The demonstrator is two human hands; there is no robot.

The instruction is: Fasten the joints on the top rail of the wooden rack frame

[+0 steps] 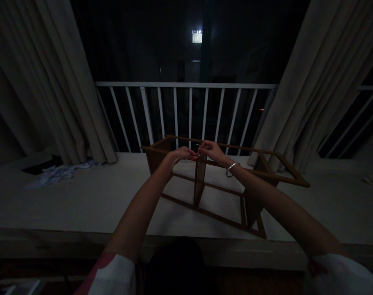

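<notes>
A brown wooden shelf frame (199,180) lies on its side on the white ledge, with its panels standing crosswise between the rails. Above the middle panel, at the upper front rail, my two hands meet. My right hand (213,151), with a silver bangle at the wrist, pinches a small, thin, shiny metal piece (199,154); darkness hides its exact kind. Close by on the left, my left hand (183,153) has its fingers pressed together by the rail and the metal piece. Whatever those fingers hold is too small and dark to make out.
White railing (186,85) runs behind the ledge (121,205), in front of a dark window. Beige curtains (51,73) hang on both sides. Crumpled pale scraps (55,174) and a dark flat item lie at the left. A dark rounded shape (177,266) is below the ledge.
</notes>
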